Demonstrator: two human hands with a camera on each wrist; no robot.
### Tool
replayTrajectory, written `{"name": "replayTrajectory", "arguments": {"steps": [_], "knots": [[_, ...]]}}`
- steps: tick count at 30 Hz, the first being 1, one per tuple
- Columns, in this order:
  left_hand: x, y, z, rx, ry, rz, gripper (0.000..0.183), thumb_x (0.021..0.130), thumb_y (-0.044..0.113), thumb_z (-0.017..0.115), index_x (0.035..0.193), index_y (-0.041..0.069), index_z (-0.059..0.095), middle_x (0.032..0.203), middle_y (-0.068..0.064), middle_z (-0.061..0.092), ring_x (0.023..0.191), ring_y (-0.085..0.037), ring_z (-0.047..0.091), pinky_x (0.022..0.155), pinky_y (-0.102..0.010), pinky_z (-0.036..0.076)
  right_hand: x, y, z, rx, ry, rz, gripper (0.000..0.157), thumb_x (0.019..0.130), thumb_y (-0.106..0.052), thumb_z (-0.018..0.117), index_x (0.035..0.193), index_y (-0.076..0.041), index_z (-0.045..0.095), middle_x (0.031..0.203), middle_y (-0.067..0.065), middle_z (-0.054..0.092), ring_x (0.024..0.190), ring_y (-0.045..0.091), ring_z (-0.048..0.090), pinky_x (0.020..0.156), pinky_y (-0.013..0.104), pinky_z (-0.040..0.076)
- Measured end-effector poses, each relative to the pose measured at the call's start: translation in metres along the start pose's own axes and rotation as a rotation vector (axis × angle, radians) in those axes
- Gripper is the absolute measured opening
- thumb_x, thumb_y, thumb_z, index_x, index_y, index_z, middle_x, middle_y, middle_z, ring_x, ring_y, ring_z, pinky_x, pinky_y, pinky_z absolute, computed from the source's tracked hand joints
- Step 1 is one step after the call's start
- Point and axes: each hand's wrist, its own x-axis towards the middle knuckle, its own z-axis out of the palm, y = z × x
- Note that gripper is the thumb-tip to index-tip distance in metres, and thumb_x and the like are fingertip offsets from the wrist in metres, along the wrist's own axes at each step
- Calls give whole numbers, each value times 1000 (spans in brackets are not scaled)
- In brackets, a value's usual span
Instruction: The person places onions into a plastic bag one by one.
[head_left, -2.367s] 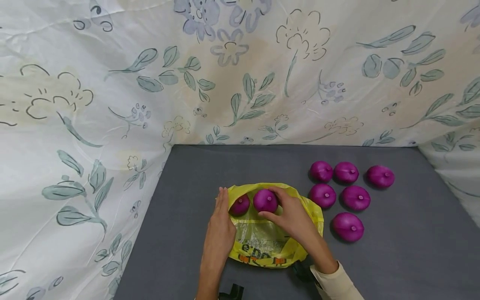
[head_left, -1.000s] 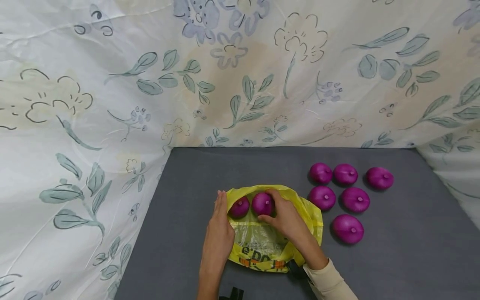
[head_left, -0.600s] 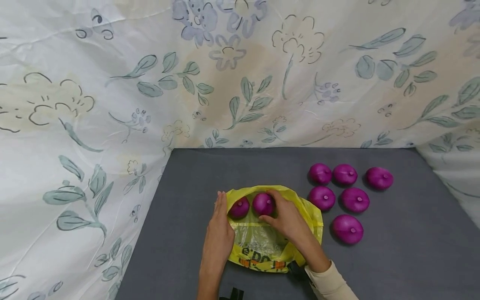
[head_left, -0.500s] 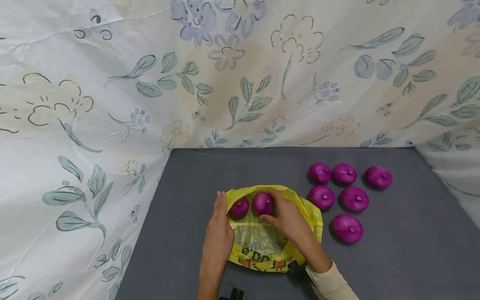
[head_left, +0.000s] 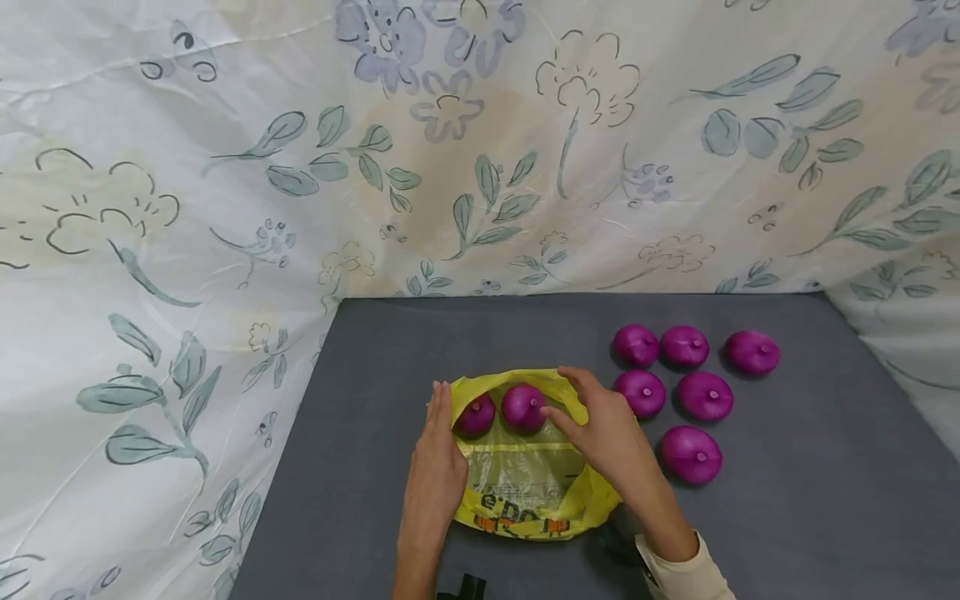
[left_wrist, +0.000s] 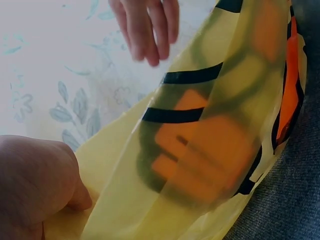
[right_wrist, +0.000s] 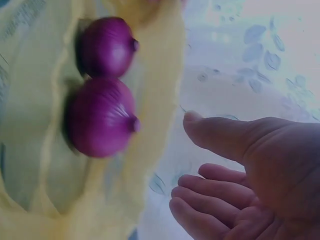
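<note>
A yellow plastic bag (head_left: 525,527) lies with its mouth spread wide. Inside it two purple onions (head_left: 523,408) sit side by side, the left onion (head_left: 476,416) partly behind the rim. My left hand (head_left: 437,475) rests along the bag's left side, fingers straight against it; in the left wrist view its thumb side (left_wrist: 45,185) touches the yellow plastic. My right hand (head_left: 611,429) is over the bag's right side, thumb and fingers spread. In the right wrist view its palm (right_wrist: 270,185) holds nothing, and the thumb is apart from the onions (right_wrist: 102,117).
Several more onions (head_left: 705,396) lie loose on the grey tabletop (head_left: 810,500), right of the bag. A patterned cloth (head_left: 465,208) hangs behind the table and along its left side. A small black object (head_left: 471,587) shows beside the left wrist.
My right hand has let go of the right onion in the bag and drawn back to the right, its fingers opening. The left hand stays at the bag's edge.
</note>
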Motion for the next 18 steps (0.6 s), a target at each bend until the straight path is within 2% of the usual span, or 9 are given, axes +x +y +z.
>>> {"name": "replayTrajectory", "arguments": {"steps": [2,5,7,8,9,12,14,18], "knots": [[0,0,1,1,5,4,67,105,-13,44,167,4,28,173,-17,26,155,-41,31,59,-34,42,-1,1,-8,13,27,11,65,95,-27,83,149,-4,55,142,24,65,124,44,66,94,58,57],[0,0,1,1,6,10,66,105,-12,43,167,4,28,172,-18,26,155,-41,31,80,-44,55,-2,4,-20,22,66,24,63,96,-26,82,150,-5,55,143,24,64,124,44,66,93,60,57],[0,1,2,1,0,9,67,105,-12,43,168,4,27,173,-17,25,156,-41,31,96,-52,53,-3,5,-28,26,103,23,63,96,-28,81,150,-6,55,143,23,64,124,44,67,93,60,56],[0,1,2,0,-3,8,67,105,-13,43,168,4,27,173,-17,25,156,-41,31,96,-53,53,-4,6,-31,31,125,21,63,97,-29,81,150,-7,56,144,22,64,125,43,66,94,61,56],[1,1,2,1,-4,7,67,105,-12,43,168,4,27,173,-17,25,156,-41,31,96,-54,53,-5,7,-34,35,145,20,63,97,-29,80,151,-7,55,145,21,63,126,43,66,95,61,55],[1,2,2,8,-9,0,67,105,-12,42,168,4,27,173,-17,25,156,-41,30,81,-47,53,-6,7,-45,53,204,27,65,98,-31,79,153,-8,54,149,18,61,131,40,63,100,62,52],[1,2,2,7,-10,-3,67,105,-12,42,168,4,27,173,-16,24,156,-41,30,68,-41,48,-8,7,-51,71,227,49,68,98,-32,80,155,-9,51,152,17,58,134,39,60,103,62,49],[0,3,1,-7,-19,-15,67,105,-12,42,168,5,26,174,-13,21,157,-41,28,58,-33,41,-11,6,-66,88,263,96,75,97,-36,80,160,-13,46,158,13,53,139,38,56,106,62,47]]}}
